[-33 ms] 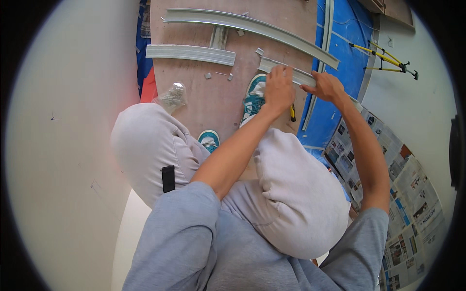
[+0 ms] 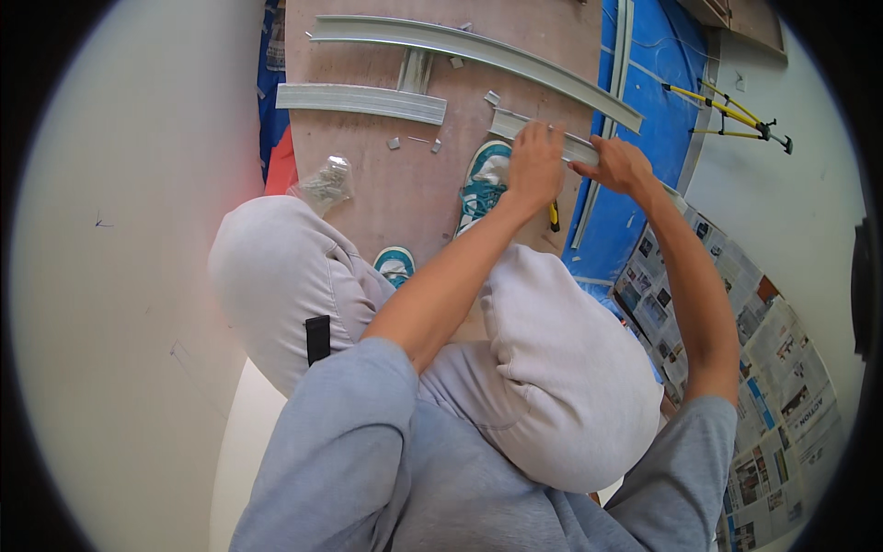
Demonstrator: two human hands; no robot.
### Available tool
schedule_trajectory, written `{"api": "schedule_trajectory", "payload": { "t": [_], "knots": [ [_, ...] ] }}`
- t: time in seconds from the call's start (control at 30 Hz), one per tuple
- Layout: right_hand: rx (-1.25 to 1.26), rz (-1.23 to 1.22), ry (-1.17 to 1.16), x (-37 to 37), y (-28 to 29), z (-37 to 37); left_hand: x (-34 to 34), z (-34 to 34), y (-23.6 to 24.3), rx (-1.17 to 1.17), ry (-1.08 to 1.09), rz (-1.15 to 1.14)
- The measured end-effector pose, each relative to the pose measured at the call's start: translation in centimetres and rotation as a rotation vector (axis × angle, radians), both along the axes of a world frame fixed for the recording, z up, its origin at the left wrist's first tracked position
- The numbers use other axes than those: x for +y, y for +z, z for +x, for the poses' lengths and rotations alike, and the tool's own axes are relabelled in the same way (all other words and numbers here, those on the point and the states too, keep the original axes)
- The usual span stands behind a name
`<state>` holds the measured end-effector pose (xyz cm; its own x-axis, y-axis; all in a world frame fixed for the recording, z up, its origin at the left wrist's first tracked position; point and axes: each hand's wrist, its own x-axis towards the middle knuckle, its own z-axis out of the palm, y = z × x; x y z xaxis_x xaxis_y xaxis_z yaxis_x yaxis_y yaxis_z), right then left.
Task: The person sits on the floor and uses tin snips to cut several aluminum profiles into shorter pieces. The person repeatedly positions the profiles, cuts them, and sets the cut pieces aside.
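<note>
A short silvery metal channel (image 2: pixel 512 120) lies at a slant just beyond the toe of my teal-and-white shoe (image 2: pixel 483 181). My left hand (image 2: pixel 536 167) is over its middle, fingers bent down onto it and hiding part of it. At the channel's right end, my right hand (image 2: pixel 622 166) grips it, thumb on the near side and fingers on the far side. Close to my left wrist lies a yellow-and-black utility knife (image 2: pixel 554 215), partly hidden. Small metal offcuts, one of them a folded bit (image 2: pixel 492 97), lie near the channel's left end.
A long metal channel (image 2: pixel 460 41) and a shorter one (image 2: pixel 359 101), with a crosspiece (image 2: pixel 415 70) between them, lie on the wooden board (image 2: pixel 405 189). A clear bag of small hardware (image 2: pixel 327 184) sits left. Blue sheeting (image 2: pixel 635 213), newspapers (image 2: pixel 750 354) and a yellow tripod (image 2: pixel 731 110) are right.
My left hand has shifted slightly to the right along the channel, closer to my right hand. The right hand and the channel look unmoved.
</note>
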<state>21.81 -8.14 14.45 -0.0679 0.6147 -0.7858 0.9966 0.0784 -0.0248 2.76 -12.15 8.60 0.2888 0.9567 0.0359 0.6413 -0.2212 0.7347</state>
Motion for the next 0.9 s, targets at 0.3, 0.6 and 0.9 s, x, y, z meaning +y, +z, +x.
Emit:
{"api": "schedule_trajectory", "payload": {
  "t": [0.3, 0.6, 0.9],
  "knots": [
    [0.048, 0.027, 0.02, 1.1, -0.9, 1.0, 6.8, 4.8, -5.0, 0.099, -0.682, -0.324],
    [0.056, -0.008, 0.059, 1.3, -1.5, 1.5, 6.9, 4.5, -7.0, 0.019, -0.71, -0.18],
    [0.031, -0.05, 0.024, 1.9, -0.9, 0.9, 6.5, 4.4, -8.6, -0.111, -0.651, -0.019]
  ]
}}
